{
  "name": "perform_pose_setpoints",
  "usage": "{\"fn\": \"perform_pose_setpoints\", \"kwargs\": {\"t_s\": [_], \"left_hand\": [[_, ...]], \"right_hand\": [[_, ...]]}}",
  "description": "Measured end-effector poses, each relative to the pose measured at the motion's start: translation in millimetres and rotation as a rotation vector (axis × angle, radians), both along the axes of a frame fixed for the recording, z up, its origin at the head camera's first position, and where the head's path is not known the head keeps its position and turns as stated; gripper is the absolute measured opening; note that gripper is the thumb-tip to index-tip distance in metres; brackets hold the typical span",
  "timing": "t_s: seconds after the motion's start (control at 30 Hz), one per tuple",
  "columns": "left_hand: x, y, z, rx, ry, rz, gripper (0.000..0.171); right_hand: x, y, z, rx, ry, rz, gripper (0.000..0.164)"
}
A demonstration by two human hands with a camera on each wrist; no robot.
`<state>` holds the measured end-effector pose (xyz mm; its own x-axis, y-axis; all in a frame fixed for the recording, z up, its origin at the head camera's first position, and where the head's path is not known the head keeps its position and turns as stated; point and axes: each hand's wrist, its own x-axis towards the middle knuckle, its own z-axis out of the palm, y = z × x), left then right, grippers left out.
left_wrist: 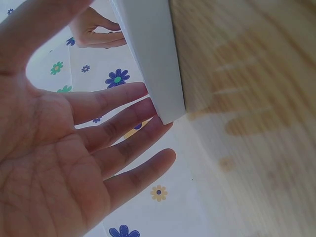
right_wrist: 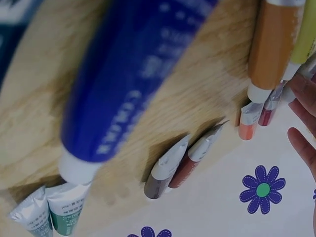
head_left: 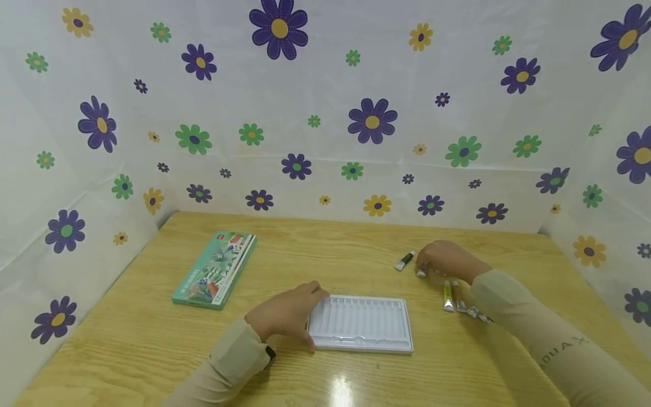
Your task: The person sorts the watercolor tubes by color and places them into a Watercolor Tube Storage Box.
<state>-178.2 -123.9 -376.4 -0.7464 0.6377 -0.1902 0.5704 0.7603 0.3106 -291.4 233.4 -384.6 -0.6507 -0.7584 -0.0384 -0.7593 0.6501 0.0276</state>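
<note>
"The tray?"

"Tray [head_left: 360,322]: one, white, oblong, parallel grooves; I have it on the table [head_left: 315,260], between 5 and 6 o'clock in my head view."

"Hands?"

"Left hand [head_left: 289,311]: at the tray's 9 o'clock, fingers extended, tips touching its edge. Right hand [head_left: 450,261]: 2 o'clock from the tray, among the tubes [head_left: 459,299]; whether grasping one, I cannot tell."

"Seen in one view only?"

"Right wrist: blue tube [right_wrist: 126,89], white-capped; green tube [right_wrist: 65,215]. Head: black tube [head_left: 405,260], 1 o'clock from the tray; box [head_left: 213,270], near 10."
</note>
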Motion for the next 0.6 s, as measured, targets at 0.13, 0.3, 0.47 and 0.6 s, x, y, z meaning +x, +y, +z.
{"fn": "perform_pose_setpoints", "kwargs": {"t_s": [0.13,0.3,0.47,0.6], "left_hand": [[0.5,0.5,-0.6,-0.003,-0.004,-0.002,0.095],[-0.5,0.6,-0.7,-0.016,-0.008,0.010,0.097],[0.0,0.7,0.3,-0.011,-0.020,0.025,0.096],[0.6,0.8,0.9,-0.003,-0.023,0.026,0.096]], "right_hand": [[1.1,0.6,3.4,-0.037,0.019,0.035,0.025],[4.9,-2.1,15.3,-0.086,0.100,0.079,0.021],[13.1,-13.8,29.9,-0.088,0.169,0.128,0.025],[24.0,-31.0,43.4,-0.076,0.231,0.168,0.026]]}}
